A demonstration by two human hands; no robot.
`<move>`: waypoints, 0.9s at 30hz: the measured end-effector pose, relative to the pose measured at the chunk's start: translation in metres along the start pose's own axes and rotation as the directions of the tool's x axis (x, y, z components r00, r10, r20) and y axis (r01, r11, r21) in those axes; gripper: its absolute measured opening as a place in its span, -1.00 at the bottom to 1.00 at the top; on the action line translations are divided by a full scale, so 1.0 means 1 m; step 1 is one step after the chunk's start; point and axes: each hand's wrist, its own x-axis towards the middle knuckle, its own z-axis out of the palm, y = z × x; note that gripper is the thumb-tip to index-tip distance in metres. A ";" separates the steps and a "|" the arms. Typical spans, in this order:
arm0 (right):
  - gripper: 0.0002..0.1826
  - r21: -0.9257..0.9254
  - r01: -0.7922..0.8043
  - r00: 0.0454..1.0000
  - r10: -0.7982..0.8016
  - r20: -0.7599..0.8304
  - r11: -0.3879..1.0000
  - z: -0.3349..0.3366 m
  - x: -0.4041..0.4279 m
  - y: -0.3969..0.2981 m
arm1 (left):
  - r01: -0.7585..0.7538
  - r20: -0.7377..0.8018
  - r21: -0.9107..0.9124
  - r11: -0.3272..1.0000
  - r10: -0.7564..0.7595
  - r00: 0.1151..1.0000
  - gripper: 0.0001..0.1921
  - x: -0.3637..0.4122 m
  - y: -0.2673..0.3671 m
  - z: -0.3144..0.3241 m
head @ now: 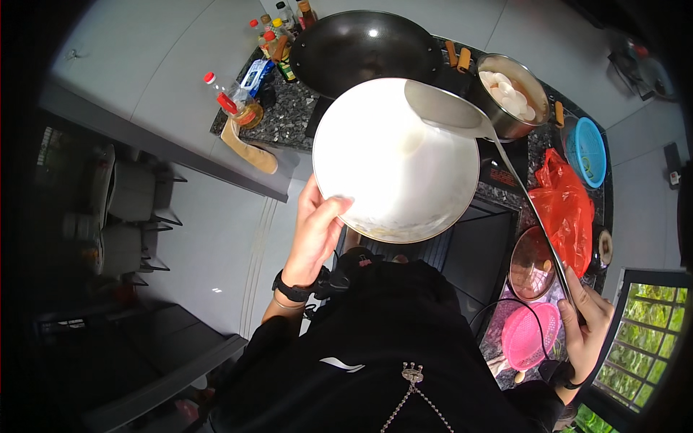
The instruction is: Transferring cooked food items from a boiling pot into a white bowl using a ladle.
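My left hand (pixel 319 230) grips the near left rim of a large white bowl (pixel 373 178), thumb over the edge. Washed-out glare hides most of the bowl's inside; faint patterning shows low on its wall. My right hand (pixel 584 319), far to the right, is closed around the handle of a long metal wok spatula (pixel 449 111). The spatula's broad head overlaps the bowl's upper right part; whether they touch I cannot tell. Beyond it stands a steel pot (pixel 511 125) with pale round slices (pixel 509 94) in liquid. A black wok (pixel 368 51) sits behind the bowl.
Several bottles (pixel 269 40) and an oil bottle (pixel 243 108) crowd the granite counter's left end. Along the right lie a blue basket (pixel 587 154), a red plastic bag (pixel 566 211), a glass lid (pixel 530 265) and a pink basket (pixel 528 335). Wooden handles jut from wok and pot.
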 end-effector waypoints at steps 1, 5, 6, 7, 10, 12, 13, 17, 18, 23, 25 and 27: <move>-0.58 0.002 -0.001 1.000 0.001 0.004 1.000 0.001 0.000 0.000 | -0.007 0.003 -0.001 1.000 0.007 1.000 -0.48 -0.001 0.001 -0.001; -0.60 0.004 0.035 0.999 -0.035 0.028 0.999 0.002 -0.001 0.000 | -0.016 -0.008 0.027 1.000 0.016 1.000 -0.47 -0.005 0.006 0.000; -0.60 -0.014 0.067 0.997 -0.067 0.038 0.998 0.001 -0.001 0.000 | -0.020 -0.014 0.032 0.999 0.020 1.000 -0.47 -0.005 0.006 -0.002; -0.60 -0.013 0.065 0.997 -0.065 0.039 0.998 0.000 -0.001 -0.001 | -0.024 -0.018 0.037 0.999 0.025 1.000 -0.48 -0.006 0.007 -0.002; -0.60 -0.021 0.075 0.996 -0.074 0.053 0.997 0.000 0.001 -0.005 | -0.027 -0.027 0.036 0.999 0.028 0.999 -0.48 -0.007 0.007 -0.001; -0.62 -0.068 0.123 0.991 -0.120 0.055 0.990 0.000 0.002 -0.006 | -0.024 -0.023 0.037 0.999 0.025 0.999 -0.48 -0.007 0.009 0.001; -0.62 -0.068 0.122 0.991 -0.119 0.054 0.990 -0.001 0.001 -0.007 | -0.023 -0.020 0.038 0.999 0.023 1.000 -0.48 -0.008 0.009 0.002; -0.62 -0.144 0.148 0.987 -0.138 0.082 0.978 -0.005 0.001 -0.011 | -0.020 0.001 0.068 0.997 0.020 1.000 -0.48 -0.008 0.009 0.002; -0.62 -0.164 0.148 0.987 -0.135 0.088 0.975 -0.006 0.001 -0.013 | -0.023 0.001 0.078 0.997 0.023 1.000 -0.47 -0.008 0.008 0.002; -0.62 -0.153 0.096 0.989 -0.077 0.122 0.984 -0.012 0.000 -0.016 | -0.031 0.020 0.110 0.993 0.029 0.999 -0.47 -0.009 0.007 0.004; -0.62 -0.140 0.059 0.990 -0.039 0.139 0.988 -0.013 -0.001 -0.016 | -0.028 0.029 0.116 0.993 0.025 0.999 -0.47 -0.009 0.006 0.004; -0.61 -0.131 0.062 0.989 -0.042 0.144 0.989 -0.013 -0.002 -0.014 | -0.019 0.030 0.120 0.993 0.016 0.999 -0.47 -0.008 0.003 0.002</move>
